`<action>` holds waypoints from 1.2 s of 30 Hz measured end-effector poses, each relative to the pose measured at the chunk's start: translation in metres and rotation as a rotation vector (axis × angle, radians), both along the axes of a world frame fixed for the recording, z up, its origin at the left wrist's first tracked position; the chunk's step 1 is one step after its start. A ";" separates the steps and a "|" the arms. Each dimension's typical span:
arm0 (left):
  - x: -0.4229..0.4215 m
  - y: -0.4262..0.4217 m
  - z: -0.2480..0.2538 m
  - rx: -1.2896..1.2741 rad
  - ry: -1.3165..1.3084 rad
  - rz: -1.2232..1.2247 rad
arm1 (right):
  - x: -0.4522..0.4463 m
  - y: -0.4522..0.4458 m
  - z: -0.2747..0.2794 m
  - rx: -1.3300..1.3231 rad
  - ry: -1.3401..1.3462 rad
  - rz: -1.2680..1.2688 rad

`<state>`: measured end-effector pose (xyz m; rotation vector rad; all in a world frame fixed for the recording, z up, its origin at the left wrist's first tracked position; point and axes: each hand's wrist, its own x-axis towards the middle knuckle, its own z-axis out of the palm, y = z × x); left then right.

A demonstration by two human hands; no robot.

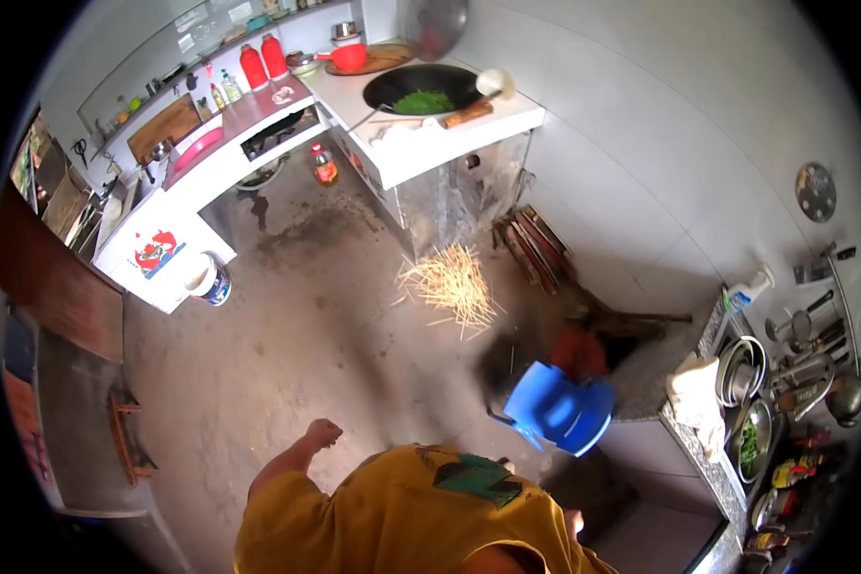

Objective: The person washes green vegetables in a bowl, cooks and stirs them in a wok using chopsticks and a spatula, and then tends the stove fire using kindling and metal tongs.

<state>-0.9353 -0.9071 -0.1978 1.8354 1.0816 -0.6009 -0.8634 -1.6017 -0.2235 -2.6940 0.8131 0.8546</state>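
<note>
My left hand (324, 432) hangs out over the bare floor at the lower middle, its fingers curled closed with nothing showing in them. Only a small piece of my right hand (573, 522) shows beside the yellow shirt, and its fingers are hidden. Nearest to that hand stands a blue plastic chair (560, 407). Ahead on the floor lies a loose heap of straw or thin sticks (450, 287). Beyond it, a large black wok (378, 88) holding chopped greens (424, 101) is set into the white-topped stove (402, 167). Neither hand touches these things.
Split firewood (534, 251) lies right of the stove. On the right counter rests a metal pan (755, 435) with greens, near a white cloth (695, 402). A bucket (209, 280), an oil bottle (324, 165) and a small wooden stool (124, 437) stand leftward.
</note>
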 end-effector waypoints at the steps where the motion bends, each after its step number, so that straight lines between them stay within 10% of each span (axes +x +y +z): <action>1: -0.001 0.011 0.002 -0.015 -0.023 0.024 | -0.009 0.013 -0.023 0.091 -0.028 -0.287; 4: 0.001 0.051 -0.007 -0.116 0.003 0.016 | 0.024 0.047 -0.043 0.589 -0.516 -1.658; 12: 0.065 0.110 -0.002 -0.152 0.004 0.352 | 0.232 0.088 0.014 0.556 -0.673 -0.824; 18: 0.140 0.144 0.064 -0.085 -0.098 0.317 | 0.444 0.223 0.014 0.915 -0.657 -0.972; 24: 0.127 0.197 0.011 -0.167 -0.085 0.337 | 0.647 0.529 0.044 0.900 -0.743 0.355; 27: 0.114 0.228 -0.044 -0.815 -0.092 0.577 | 0.661 0.674 0.167 0.940 -0.894 0.739; 29: 0.140 0.236 -0.019 -0.245 0.146 0.713 | 0.681 0.746 0.199 0.967 -0.884 0.851; 36: 0.277 0.420 0.011 -0.034 0.040 0.167 | 0.810 0.942 0.199 0.367 -0.893 1.199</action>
